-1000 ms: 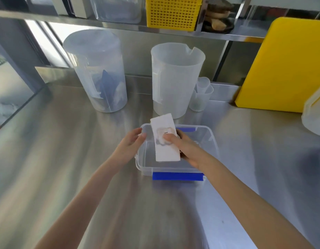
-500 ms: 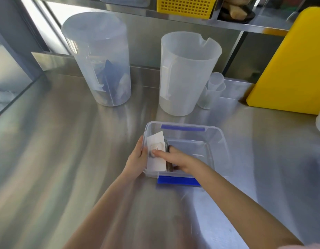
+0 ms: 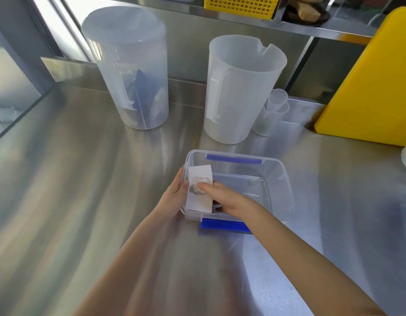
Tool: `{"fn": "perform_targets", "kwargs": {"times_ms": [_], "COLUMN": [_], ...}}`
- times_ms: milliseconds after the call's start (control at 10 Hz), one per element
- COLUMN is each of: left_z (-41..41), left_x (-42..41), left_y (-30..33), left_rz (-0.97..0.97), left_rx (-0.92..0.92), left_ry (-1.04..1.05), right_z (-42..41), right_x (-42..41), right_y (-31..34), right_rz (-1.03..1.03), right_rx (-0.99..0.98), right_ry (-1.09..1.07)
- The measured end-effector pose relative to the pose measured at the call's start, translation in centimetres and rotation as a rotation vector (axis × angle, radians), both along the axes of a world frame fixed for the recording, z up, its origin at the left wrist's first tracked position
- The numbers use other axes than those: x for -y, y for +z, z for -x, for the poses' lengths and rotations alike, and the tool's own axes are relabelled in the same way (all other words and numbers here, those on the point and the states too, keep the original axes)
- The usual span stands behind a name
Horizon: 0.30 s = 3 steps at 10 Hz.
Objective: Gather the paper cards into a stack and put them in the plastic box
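A clear plastic box (image 3: 281, 176) with blue clips stands on the steel counter, just in front of me. A stack of white paper cards (image 3: 198, 190) leans inside it against the left wall, a faint picture on the top card. My right hand (image 3: 224, 197) reaches into the box, fingers pinching the stack from the right. Outside the left wall, my left hand (image 3: 174, 195) clasps the box, with its thumb at the rim beside the cards.
Behind the box stand a lidded translucent jug (image 3: 129, 71), an open pitcher (image 3: 240, 90) and small measuring cups (image 3: 273, 112). A yellow cutting board (image 3: 370, 80) leans at the right. A shelf above carries a yellow basket (image 3: 240, 5).
The card stack went from above the box down into its left side, held by my right hand. My left hand shifted onto the box's left wall.
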State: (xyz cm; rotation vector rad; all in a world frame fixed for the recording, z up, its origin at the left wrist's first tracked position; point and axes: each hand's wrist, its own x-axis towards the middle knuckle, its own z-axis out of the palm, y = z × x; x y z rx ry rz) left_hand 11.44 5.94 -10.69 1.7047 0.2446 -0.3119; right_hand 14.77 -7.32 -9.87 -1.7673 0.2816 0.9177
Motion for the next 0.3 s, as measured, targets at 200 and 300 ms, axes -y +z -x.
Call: {"fn": "perform_targets", "kwargs": {"times_ms": [200,300], "left_z": [-0.4,-0.5], "left_x": [-1.0,-1.0], "left_y": [0.3,1.5], "left_rz": [-0.122,-0.261], "left_rx": [-0.020,-0.045], "left_ry": [-0.125,-0.131], "right_z": [0.1,0.2], "right_x": [0.0,1.3], "right_y": [1.2,2.2], "right_rz": [0.074,0.284], "right_rx": [0.050,0.198], "right_ry": [0.064,0.090]}}
